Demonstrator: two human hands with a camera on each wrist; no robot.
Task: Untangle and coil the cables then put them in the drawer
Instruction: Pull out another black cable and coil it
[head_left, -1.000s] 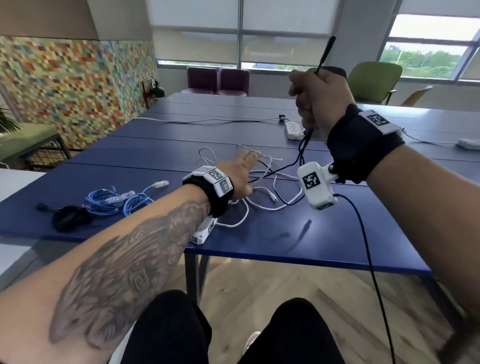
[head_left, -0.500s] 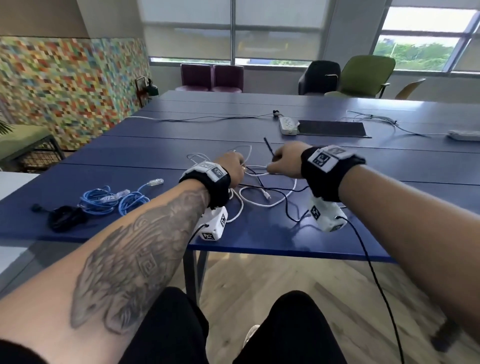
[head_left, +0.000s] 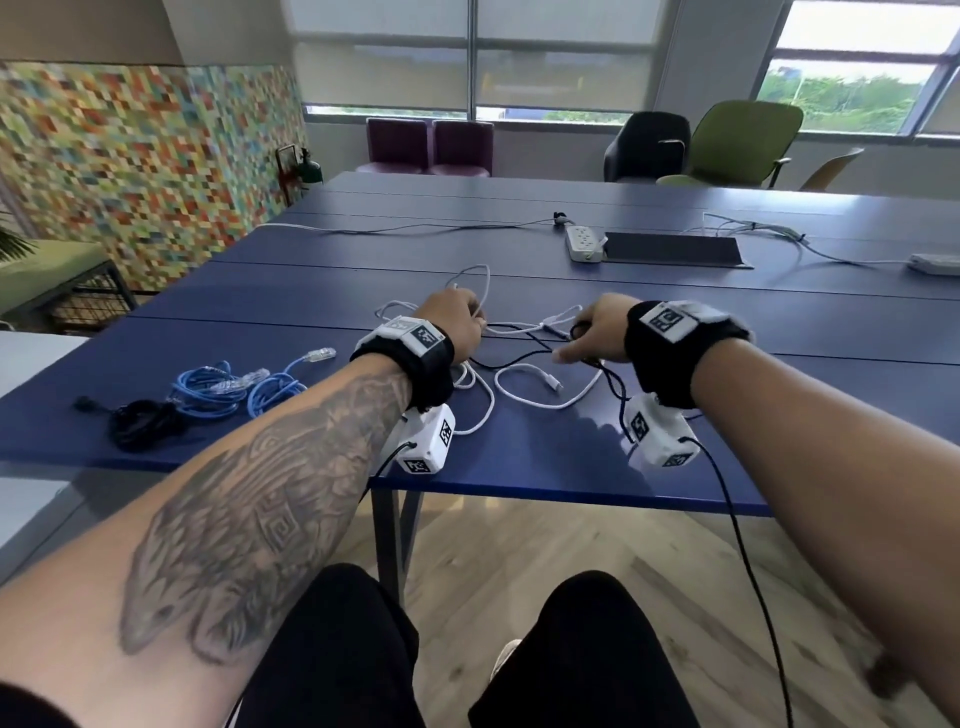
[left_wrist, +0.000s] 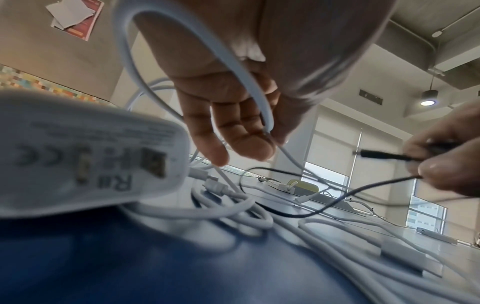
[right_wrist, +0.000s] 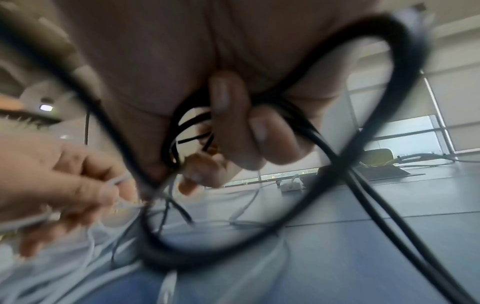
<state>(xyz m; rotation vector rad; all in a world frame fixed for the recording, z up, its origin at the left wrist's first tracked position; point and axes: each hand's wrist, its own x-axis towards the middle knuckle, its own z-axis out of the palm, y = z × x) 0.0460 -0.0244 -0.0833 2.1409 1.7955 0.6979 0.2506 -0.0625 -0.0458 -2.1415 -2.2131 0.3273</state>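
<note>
Nearest, at the table's (head_left: 519, 470) front edge, loose white cable (head_left: 524, 387) loops lie slack on the blue top, crossed by a thin black cable (head_left: 511, 358). Just beyond, the right hand (head_left: 597, 332) has its fingers curled round several small turns of that black cable, with the plug end pinched and pointing left in the left wrist view. The left hand (head_left: 457, 325) pinches a white cable strand at its fingertips (left_wrist: 249, 144), its other fingers fairly straight. The step in hand looks like freeing the black cable from the white tangle while winding it. To do it well, the left hand should pin or lift the white strands where the black one threads under them, and the right should draw slack gently instead of tugging, since a hard pull would likely tighten the crossing. Keeping each new turn the same size as those already in the fist should give a tidy coil. Off to the left lie blue network cables (head_left: 234, 387) and a black bundle (head_left: 137, 423), apparently already coiled. Farther off sits a white power strip (head_left: 584, 241). No drawer is in view.
</note>
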